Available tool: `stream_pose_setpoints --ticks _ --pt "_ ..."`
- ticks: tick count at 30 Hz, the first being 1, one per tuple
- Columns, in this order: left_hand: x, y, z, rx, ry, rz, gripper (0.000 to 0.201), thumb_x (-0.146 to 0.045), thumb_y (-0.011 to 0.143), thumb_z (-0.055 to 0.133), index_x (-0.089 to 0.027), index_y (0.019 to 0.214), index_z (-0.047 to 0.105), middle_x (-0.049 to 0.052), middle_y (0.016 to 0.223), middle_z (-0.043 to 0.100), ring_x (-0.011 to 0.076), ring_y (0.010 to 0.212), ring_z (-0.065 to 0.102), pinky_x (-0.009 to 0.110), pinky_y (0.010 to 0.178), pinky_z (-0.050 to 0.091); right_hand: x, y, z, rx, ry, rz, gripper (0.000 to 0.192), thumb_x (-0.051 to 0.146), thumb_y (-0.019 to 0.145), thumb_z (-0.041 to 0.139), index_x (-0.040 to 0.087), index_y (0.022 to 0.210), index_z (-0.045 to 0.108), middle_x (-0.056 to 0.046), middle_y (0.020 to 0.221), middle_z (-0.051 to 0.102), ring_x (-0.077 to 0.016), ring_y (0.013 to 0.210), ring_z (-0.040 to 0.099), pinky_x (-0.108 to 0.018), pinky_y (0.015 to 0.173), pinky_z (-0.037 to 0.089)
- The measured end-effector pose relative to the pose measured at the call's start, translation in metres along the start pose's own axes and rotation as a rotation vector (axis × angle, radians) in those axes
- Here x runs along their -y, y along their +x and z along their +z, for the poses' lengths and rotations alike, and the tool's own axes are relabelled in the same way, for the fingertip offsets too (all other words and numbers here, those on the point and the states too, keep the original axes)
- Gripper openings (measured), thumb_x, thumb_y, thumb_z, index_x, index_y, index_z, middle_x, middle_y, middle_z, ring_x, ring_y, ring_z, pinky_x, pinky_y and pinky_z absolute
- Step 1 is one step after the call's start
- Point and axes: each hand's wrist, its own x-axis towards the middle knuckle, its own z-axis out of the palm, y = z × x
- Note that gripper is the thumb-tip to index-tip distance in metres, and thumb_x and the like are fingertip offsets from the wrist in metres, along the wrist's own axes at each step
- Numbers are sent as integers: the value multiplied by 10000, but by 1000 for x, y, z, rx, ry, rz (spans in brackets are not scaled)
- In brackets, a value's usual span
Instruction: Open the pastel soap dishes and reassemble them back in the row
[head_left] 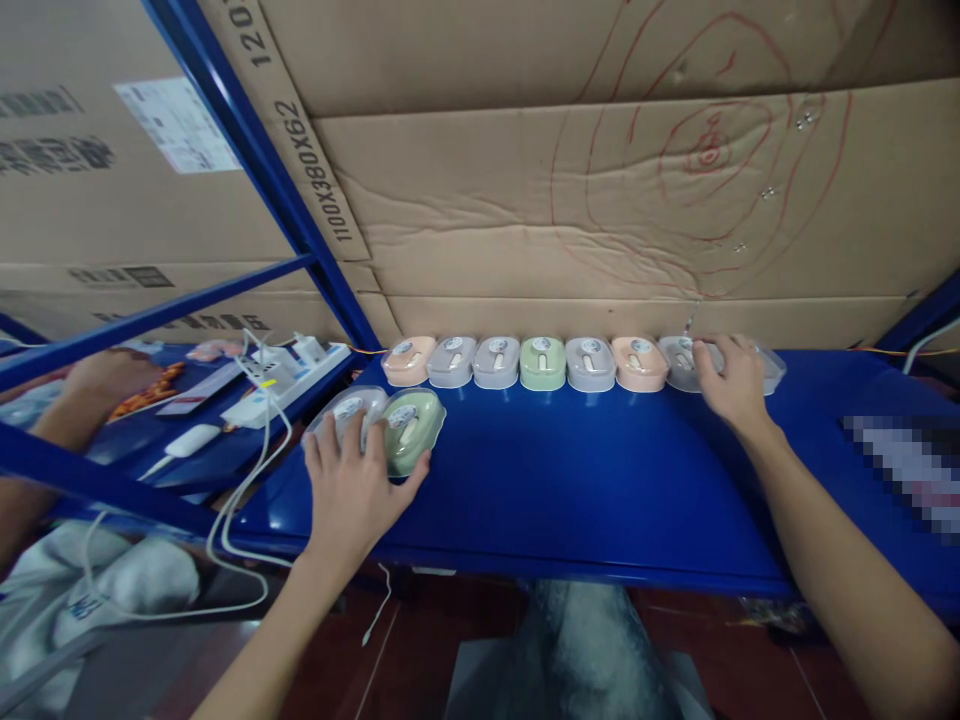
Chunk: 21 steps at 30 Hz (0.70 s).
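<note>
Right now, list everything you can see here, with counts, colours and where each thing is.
Row of cases: at least eight, peach, grey and green, lined along the back of the shelf against the cardboard.
Grey case: one, front left of the shelf, under the left hand.
Green case: one, beside the grey one, touching the left hand.
Shelf: one, blue metal.
Cardboard boxes: several, brown, behind the shelf, one with red scribbles.
Power strip: one, white, with cables, on the neighbouring shelf at left.
Another person's hand: one, far left.
Left hand: resting on the two front cases.
Right hand: on the row's right end.
</note>
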Motion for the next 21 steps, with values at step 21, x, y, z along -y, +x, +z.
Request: stream_pose_setpoints --ticks 21 --pt "18 20 24 56 -7 -77 833 -668 989 433 -32 1511 561 322 1547 541 537 1517 404 668 1260 250 -65 -3 -36 107 -399 472 651 518 1041 390 111 1491 628 -286 1501 602 -417 1400 544 -559 1151 442"
